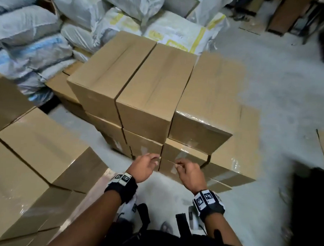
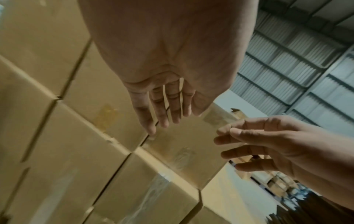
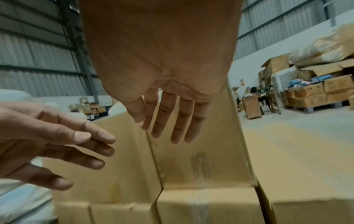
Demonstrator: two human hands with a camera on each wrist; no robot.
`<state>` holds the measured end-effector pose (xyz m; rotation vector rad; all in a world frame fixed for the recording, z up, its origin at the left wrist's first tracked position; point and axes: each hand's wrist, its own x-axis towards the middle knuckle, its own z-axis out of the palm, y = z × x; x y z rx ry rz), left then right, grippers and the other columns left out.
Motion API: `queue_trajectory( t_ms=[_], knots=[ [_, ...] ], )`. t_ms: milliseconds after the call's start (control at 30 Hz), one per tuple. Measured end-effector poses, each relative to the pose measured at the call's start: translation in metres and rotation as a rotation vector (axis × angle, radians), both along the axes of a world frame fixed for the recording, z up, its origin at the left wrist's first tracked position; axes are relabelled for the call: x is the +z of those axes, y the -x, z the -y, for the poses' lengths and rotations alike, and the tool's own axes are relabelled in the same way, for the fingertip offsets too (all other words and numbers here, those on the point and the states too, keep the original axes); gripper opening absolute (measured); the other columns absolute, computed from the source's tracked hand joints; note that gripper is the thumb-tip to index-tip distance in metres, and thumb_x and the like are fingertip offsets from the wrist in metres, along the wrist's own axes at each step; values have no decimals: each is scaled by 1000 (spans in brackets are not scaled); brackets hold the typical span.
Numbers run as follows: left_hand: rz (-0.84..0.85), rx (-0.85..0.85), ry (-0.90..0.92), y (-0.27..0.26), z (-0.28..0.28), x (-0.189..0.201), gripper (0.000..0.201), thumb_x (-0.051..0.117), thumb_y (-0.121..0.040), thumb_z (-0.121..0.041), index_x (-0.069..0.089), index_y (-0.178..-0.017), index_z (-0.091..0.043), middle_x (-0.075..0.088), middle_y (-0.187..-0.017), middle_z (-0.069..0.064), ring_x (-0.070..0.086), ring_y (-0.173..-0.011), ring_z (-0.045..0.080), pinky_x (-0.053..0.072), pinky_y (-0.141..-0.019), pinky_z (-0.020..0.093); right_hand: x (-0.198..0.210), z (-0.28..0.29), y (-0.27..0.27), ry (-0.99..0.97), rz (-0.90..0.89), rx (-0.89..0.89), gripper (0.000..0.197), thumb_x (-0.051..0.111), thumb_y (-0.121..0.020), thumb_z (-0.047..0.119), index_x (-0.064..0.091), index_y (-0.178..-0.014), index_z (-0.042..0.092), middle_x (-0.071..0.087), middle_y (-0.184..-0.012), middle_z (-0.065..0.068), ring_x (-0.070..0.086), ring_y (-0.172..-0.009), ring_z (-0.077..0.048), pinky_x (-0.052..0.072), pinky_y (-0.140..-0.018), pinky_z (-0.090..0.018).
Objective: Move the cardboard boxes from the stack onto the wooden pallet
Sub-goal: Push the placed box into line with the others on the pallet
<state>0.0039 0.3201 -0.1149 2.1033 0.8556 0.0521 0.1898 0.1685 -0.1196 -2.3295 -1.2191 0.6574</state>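
Left hand [image 1: 144,166] is out in front of the stack of boxes [image 1: 151,96], fingers loose and a bit spread, holding nothing. From the left wrist view the fingertips [image 2: 151,128] sit right at the dark seam between two boxes, but I can't tell if they actually touch. Right hand [image 1: 189,173] is just beside it, wrist cocked up, fingers relaxed and slightly fanned, also empty, hanging close to the front face of a lower box.

The boxes are plain brown cardboard, blocky, sealed with shiny clear tape, three across on the top layer with more under them. Another bunch of boxes [image 1: 31,165] sits off to the left, wrapped in glossy film. Behind the stack there's a heap of soft white woven sacks [image 1: 31,33]. The floor [image 1: 280,76] is pale, dusty concrete. Both forearms reach forward with black wrist straps [image 1: 121,188] carrying little printed markers.
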Motion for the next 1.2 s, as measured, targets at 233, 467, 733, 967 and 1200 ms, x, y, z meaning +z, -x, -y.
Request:
queue_trajectory(
  t_ms=[233,467,733,967,1200],
  knots=[
    [142,-42,-115,-98,7,87,38,58,-106,-31,58,-144,-31,59,-139,-8,55,-125,12,45,-108,34,90,13,-97,-333,217,-141,20,58,-105,38,72,-118,32,76,-108,10,69,-92,-10,61,-79,-36],
    [190,-135,-354,-183,-60,149,38,58,-106,-30,59,-144,-23,63,-138,-6,60,-120,9,50,-105,32,134,-38,-204,-331,402,-166,29,55,-104,39,64,-129,29,67,-128,2,62,-116,-22,56,-88,-43],
    [-11,-312,-539,-295,-179,125,45,56,-103,-34,52,-146,-22,54,-144,4,53,-131,28,48,-106,49,97,-124,-300,-57,363,-174,57,43,-107,55,40,-154,23,26,-167,-9,42,-140,-42,46,-109,-57],
    [-140,-434,-528,-354,-246,83,71,52,-100,-54,35,-158,-17,24,-168,13,29,-150,39,33,-122,52,52,-158,-333,-40,288,-225,67,25,-105,68,25,-161,32,7,-175,-4,35,-146,-47,41,-114,-59],
    [-127,-571,-536,-383,-244,65,88,29,-97,-76,11,-167,-25,-4,-175,7,9,-160,34,18,-128,55,33,-128,-359,-160,197,-250,55,28,-110,57,25,-161,37,0,-175,11,38,-148,-40,37,-119,-53]
  ],
)
